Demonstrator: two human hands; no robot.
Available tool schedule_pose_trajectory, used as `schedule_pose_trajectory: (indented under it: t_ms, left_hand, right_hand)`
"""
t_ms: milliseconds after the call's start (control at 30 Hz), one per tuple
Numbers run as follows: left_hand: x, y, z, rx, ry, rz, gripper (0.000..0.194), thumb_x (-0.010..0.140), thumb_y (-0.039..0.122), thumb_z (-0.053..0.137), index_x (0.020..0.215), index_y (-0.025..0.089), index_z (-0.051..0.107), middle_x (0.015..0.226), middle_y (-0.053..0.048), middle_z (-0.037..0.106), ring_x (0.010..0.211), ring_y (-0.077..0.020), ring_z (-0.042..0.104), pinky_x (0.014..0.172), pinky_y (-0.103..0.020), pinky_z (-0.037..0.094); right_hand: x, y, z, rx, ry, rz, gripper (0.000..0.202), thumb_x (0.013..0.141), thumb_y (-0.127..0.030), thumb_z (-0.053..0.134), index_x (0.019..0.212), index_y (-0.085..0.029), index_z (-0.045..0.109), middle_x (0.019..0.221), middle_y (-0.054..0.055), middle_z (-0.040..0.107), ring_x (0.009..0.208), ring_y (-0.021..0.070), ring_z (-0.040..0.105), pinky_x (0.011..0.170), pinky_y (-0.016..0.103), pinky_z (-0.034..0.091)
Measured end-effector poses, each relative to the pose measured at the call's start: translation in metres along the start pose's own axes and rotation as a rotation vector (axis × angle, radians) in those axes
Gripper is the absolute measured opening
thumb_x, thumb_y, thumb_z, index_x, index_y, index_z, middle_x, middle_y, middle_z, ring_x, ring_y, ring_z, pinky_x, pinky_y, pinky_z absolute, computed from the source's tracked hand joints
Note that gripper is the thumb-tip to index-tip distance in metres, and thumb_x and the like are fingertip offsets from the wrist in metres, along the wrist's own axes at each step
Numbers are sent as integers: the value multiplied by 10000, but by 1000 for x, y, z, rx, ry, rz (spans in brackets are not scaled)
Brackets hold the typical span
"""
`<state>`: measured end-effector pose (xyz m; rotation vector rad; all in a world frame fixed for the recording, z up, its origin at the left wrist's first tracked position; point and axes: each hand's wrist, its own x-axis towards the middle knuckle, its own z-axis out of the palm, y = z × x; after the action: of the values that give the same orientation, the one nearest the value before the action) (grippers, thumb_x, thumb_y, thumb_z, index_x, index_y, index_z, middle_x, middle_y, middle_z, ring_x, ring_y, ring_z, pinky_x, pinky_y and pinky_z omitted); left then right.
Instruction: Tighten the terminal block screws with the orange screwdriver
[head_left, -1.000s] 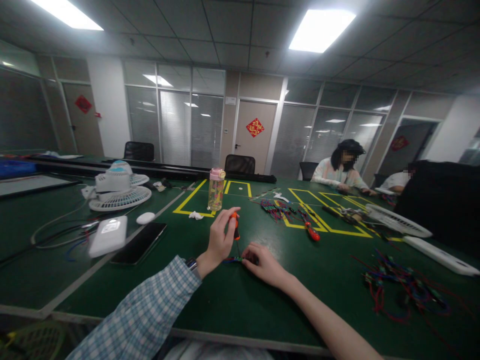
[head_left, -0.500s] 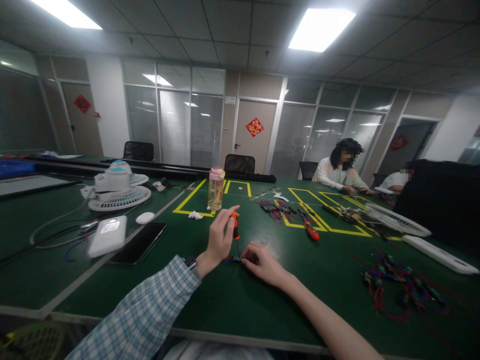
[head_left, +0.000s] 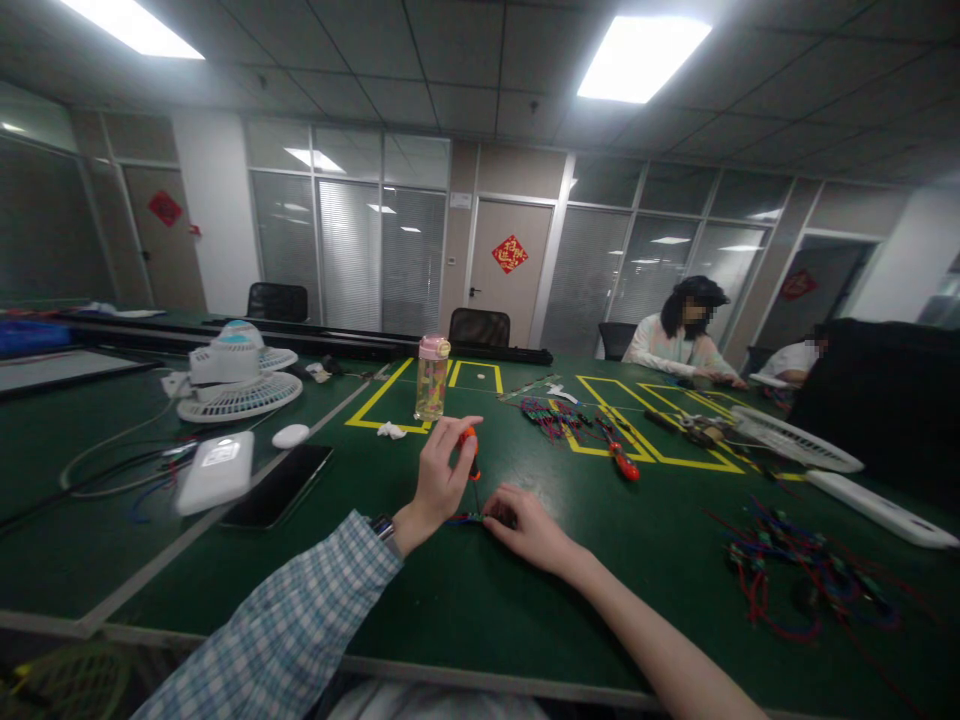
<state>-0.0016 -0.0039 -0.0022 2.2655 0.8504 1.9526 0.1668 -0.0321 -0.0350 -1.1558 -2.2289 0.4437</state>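
Observation:
My left hand (head_left: 444, 474) is closed around the orange-and-black handle of a screwdriver (head_left: 474, 466). The screwdriver stands nearly upright, its thin shaft reaching down to a small green terminal block (head_left: 474, 518) with red and blue wires on the tabletop. My right hand (head_left: 525, 525) rests on the table, its fingers pinching the right end of that block and partly hiding it. Whether the tip sits in a screw is too small to tell.
A pink-lidded bottle (head_left: 432, 380) stands beyond my hands. Wired parts (head_left: 555, 418) and a red screwdriver (head_left: 624, 463) lie ahead on the right, a wire tangle (head_left: 802, 570) nearer right. On the left are a phone (head_left: 279, 487), a power bank (head_left: 216, 472) and a fan (head_left: 238, 395). A co-worker (head_left: 686, 335) sits across.
The fingers of my left hand have shifted slightly on the screwdriver handle, which now leans a little differently. My right hand and the terminal block have stayed in place.

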Motion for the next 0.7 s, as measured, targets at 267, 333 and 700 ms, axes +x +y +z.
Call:
schedule_pose_trajectory:
  t_ms: [267,333,700]
  left_hand:
    - [-1,-3,1,-10,-18,-26,275,944,239,417,1179,204,555,976,-48,533,915,-158,538,829,-283,441]
    - [-1,-3,1,-54,-36,-47,342,963,206,335,1260,205,504,1061,-63,556,986,-163,541,880,-296,430]
    - [2,0,2,20,36,-13,198,890,271,539,1068,197,585,877,-27,508,842,-160,524,794,-292,445]
  right_hand:
    - [1,0,0,6,6,3,109,763,-52,566,778,-152,605,739,-3,526,640,114,505,591,209,391]
    - [1,0,0,3,5,4,106,765,-55,565,768,-154,604,733,-4,522,634,111,502,587,207,390]
    - [1,3,1,-4,15,3,93,757,-71,575,774,-158,605,741,1,538,655,121,515,598,213,400]
